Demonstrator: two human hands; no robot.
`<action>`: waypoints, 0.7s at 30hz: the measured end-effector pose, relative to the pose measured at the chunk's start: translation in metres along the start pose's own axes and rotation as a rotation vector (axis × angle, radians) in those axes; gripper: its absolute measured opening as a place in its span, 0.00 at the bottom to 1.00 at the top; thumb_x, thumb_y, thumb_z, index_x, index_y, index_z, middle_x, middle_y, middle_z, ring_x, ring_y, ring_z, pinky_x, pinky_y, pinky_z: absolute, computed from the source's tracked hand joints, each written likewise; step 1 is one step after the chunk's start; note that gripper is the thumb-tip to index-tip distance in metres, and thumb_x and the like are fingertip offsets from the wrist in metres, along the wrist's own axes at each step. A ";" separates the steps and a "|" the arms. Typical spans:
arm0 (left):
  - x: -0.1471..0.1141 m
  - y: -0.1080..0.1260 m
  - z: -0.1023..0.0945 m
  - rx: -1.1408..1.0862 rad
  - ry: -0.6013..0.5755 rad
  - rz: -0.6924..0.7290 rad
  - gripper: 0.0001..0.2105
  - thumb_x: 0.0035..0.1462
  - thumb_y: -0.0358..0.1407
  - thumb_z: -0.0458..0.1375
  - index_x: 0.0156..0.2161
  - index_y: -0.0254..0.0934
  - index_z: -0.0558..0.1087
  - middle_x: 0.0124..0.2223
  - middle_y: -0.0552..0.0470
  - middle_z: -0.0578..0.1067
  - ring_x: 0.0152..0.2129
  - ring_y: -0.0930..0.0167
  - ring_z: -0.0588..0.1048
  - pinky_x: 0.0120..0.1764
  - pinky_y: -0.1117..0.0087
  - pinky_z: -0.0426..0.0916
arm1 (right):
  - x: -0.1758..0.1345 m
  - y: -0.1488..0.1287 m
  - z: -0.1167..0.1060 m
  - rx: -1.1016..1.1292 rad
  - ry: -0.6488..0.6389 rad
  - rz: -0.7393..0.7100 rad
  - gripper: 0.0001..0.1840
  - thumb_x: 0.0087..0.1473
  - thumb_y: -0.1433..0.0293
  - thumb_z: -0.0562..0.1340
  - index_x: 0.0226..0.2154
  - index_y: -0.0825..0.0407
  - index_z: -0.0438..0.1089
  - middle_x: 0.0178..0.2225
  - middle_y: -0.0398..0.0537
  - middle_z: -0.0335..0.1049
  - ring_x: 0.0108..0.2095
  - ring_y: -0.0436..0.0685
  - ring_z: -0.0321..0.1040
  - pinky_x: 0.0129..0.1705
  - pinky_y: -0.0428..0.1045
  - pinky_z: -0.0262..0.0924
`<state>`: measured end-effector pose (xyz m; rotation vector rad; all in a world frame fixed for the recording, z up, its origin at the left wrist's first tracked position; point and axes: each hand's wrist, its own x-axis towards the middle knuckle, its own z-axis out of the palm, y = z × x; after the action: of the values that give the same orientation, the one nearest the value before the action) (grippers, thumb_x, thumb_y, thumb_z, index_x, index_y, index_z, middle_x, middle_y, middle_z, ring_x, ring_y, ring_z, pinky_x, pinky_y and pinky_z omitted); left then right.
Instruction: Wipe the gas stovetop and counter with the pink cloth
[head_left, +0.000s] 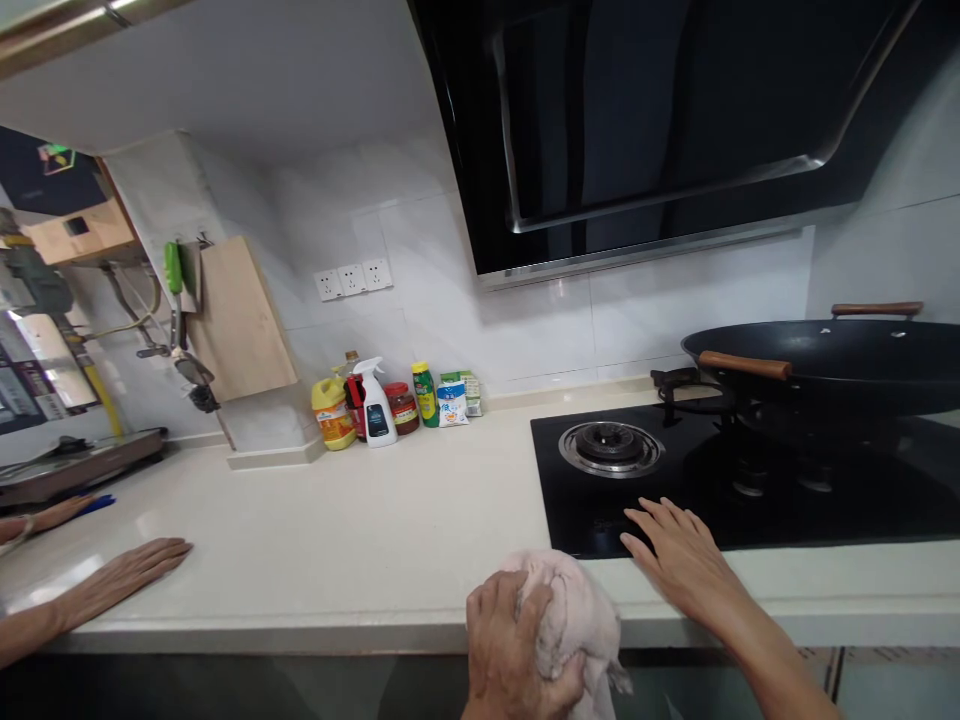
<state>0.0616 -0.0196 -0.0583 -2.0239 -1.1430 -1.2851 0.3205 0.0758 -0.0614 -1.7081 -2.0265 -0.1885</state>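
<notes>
My left hand (502, 635) is wrapped round a bunched pale pink cloth (577, 610) at the front edge of the white countertop (375, 530). Part of the cloth hangs over that edge. Flat and with fingers spread, my right hand (682, 560) rests at the front of the black glass gas stove (697, 500), its fingertips on the glass and its palm over the counter. Just beyond those fingers is the left burner (611, 447). A large black wok (847, 365) with wooden handles sits at the stove's right.
A spray bottle (377, 410), a yellow jug (332, 415), a red-lidded jar (403, 408) and seasoning packs (452, 404) stand along the wall. Above hangs the range hood (645, 120). At left lie another person's hands (139, 570), one by a blue item (96, 503).
</notes>
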 end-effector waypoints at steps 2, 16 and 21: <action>-0.001 -0.009 -0.007 0.026 -0.026 0.042 0.20 0.51 0.44 0.60 0.49 0.42 0.71 0.48 0.42 0.74 0.45 0.56 0.72 0.45 0.55 0.64 | -0.001 -0.001 -0.001 0.007 0.005 -0.003 0.30 0.64 0.53 0.49 0.59 0.50 0.69 0.64 0.53 0.62 0.67 0.70 0.51 0.66 0.67 0.44; -0.052 -0.130 -0.070 0.311 -0.043 -0.117 0.27 0.58 0.42 0.52 0.63 0.45 0.62 0.57 0.45 0.73 0.52 0.54 0.72 0.53 0.48 0.67 | 0.001 -0.009 -0.015 0.033 -0.071 0.024 0.30 0.65 0.54 0.49 0.61 0.51 0.68 0.66 0.54 0.59 0.68 0.70 0.48 0.68 0.66 0.41; -0.058 -0.110 -0.028 0.310 -0.100 -0.149 0.31 0.57 0.46 0.54 0.67 0.55 0.60 0.57 0.51 0.74 0.54 0.50 0.70 0.53 0.41 0.65 | 0.000 -0.009 -0.011 0.036 -0.025 0.014 0.29 0.64 0.55 0.50 0.59 0.51 0.69 0.65 0.54 0.61 0.67 0.70 0.50 0.67 0.66 0.42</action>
<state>-0.0573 -0.0042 -0.1017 -1.8176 -1.4643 -1.0088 0.3153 0.0699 -0.0498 -1.7101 -2.0234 -0.1264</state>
